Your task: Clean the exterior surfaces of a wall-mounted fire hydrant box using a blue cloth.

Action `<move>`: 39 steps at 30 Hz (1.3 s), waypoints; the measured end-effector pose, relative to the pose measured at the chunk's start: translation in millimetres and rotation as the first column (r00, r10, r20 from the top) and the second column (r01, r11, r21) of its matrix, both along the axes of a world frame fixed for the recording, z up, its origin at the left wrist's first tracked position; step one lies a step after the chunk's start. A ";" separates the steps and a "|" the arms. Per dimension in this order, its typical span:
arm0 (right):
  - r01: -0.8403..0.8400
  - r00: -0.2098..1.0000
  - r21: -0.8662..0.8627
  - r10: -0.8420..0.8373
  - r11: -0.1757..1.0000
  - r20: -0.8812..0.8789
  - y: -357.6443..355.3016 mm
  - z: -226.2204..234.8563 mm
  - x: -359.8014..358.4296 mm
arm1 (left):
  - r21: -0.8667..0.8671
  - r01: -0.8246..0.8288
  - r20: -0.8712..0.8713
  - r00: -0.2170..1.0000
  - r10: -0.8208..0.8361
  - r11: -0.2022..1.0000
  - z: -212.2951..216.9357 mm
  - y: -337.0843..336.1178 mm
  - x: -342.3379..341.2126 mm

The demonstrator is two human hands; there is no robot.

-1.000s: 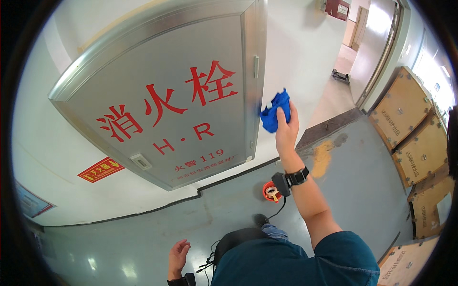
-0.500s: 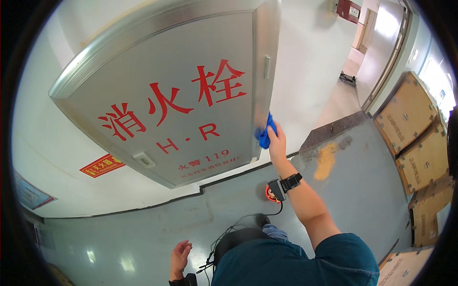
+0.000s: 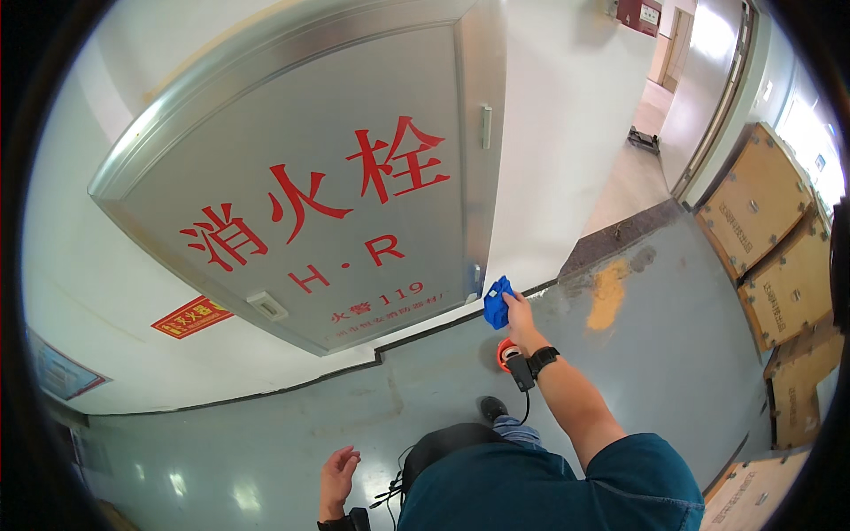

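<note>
My right hand (image 3: 522,320) is closed on a crumpled blue cloth (image 3: 498,305), just below the lower right corner of a silver metal wall cabinet (image 3: 257,150) with large red lettering. The cloth looks apart from the cabinet. On the cabinet's door front sits a small pale latch (image 3: 267,306), and its right side has hinges. My left hand (image 3: 339,473) hangs low near my body with loosely bent fingers and nothing in it. A round orange-rimmed thing (image 3: 507,352) on the floor is partly hidden behind my right wrist.
Wooden crates (image 3: 754,212) are stacked along the right side. An open door (image 3: 704,97) stands at the upper right, with a dark threshold (image 3: 617,237). A yellow patch (image 3: 607,296) marks the grey floor. Black cables (image 3: 390,491) hang by my body.
My right hand has moved down with the blue cloth, from the cabinet's right side to below its corner. The left hand has barely moved.
</note>
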State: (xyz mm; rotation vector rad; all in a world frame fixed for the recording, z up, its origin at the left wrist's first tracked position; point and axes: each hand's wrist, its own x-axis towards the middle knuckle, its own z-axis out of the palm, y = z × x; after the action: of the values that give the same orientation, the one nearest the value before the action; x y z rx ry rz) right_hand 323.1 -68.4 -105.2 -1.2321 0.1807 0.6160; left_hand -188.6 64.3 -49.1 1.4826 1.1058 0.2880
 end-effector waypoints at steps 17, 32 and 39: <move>0.175 0.967 0.223 -0.124 0.959 -0.223 52.1 0.3 -33.1 | -0.034 -0.051 0.038 0.998 0.052 0.998 -7.3 -9.8 -13.3; 0.266 0.961 0.362 -0.215 0.893 -0.176 16.8 66.2 -26.1 | 0.012 -0.003 0.024 1.000 0.002 1.000 -6.7 -3.2 -3.9; 0.188 0.790 0.458 -0.411 0.869 0.455 25.0 187.9 17.1 | -0.007 -0.001 0.075 0.997 0.002 1.000 -11.0 -7.1 -4.8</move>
State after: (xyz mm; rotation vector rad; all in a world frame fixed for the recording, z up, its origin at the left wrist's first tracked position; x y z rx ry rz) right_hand 340.2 -43.3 82.7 -0.9103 -0.2138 -0.0097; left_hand -193.5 57.2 -60.1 1.4536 1.0474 0.3378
